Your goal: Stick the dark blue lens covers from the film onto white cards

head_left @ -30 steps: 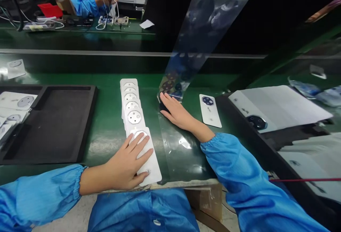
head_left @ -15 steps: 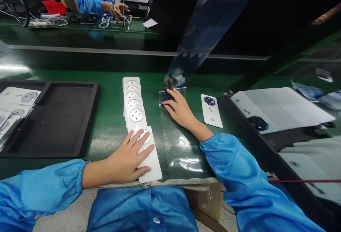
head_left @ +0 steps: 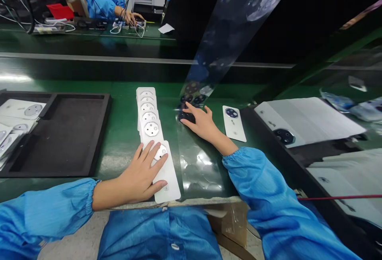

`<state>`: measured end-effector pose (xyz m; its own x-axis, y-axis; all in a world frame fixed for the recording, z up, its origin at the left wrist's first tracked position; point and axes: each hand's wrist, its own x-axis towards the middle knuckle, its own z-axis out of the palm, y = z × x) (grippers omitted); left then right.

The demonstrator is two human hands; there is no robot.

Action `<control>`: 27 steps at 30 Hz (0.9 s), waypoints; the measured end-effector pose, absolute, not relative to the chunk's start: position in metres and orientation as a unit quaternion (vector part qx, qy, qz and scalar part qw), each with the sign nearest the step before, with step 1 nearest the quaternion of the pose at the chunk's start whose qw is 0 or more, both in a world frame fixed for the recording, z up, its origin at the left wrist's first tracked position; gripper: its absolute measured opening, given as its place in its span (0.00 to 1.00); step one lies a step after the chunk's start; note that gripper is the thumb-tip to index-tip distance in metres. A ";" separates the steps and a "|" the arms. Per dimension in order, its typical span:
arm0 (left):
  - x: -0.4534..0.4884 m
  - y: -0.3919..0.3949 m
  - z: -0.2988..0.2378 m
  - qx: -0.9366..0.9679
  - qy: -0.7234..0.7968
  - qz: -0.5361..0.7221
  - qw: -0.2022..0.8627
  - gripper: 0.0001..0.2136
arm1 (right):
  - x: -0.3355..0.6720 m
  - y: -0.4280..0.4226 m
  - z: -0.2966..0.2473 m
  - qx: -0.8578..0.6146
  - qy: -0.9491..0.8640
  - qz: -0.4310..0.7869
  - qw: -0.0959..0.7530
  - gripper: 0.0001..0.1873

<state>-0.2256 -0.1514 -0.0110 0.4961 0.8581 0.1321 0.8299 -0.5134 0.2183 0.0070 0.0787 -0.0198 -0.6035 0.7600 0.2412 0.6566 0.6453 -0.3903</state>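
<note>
My left hand [head_left: 145, 172] lies with fingers spread on a white phone back panel [head_left: 169, 178], the nearest of an overlapping column of white panels [head_left: 151, 129] with ringed camera areas. My right hand [head_left: 203, 122] rests on a clear film strip [head_left: 199, 168], fingers apart. Its fingertips touch or hover over a dark rounded camera-shaped piece [head_left: 188, 116] on the film; I cannot tell whether they grip it. Farther up the strip are more dark pieces [head_left: 191, 87]. A white panel with a dark camera piece [head_left: 234, 124] lies right of my right hand.
On the left sits a black tray [head_left: 56, 144] with white panels [head_left: 22, 109] in its left part. A black tray at right [head_left: 276, 148] bears rows of panels and white sheets [head_left: 322, 116]. Across the bench, another person's hand [head_left: 131, 18] is among cables.
Dark pieces now show on the film around my right fingertips, where it looked clearer before. My right fingers have shifted slightly. My left hand stays on the same panel; the whole view shifts a little.
</note>
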 end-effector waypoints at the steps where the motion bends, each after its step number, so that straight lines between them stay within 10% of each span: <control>1: -0.226 -0.151 -0.011 0.863 0.488 0.113 0.064 0.32 | 0.007 0.079 -0.020 -0.393 -0.888 0.130 0.199 0.34; 16: -0.225 -0.152 -0.011 0.863 0.492 0.092 0.067 0.32 | 0.003 0.075 -0.022 -0.345 -0.931 0.060 0.100 0.33; 27: -0.225 -0.151 -0.010 0.860 0.497 0.087 0.074 0.32 | 0.002 0.075 -0.020 -0.323 -0.920 0.041 0.218 0.17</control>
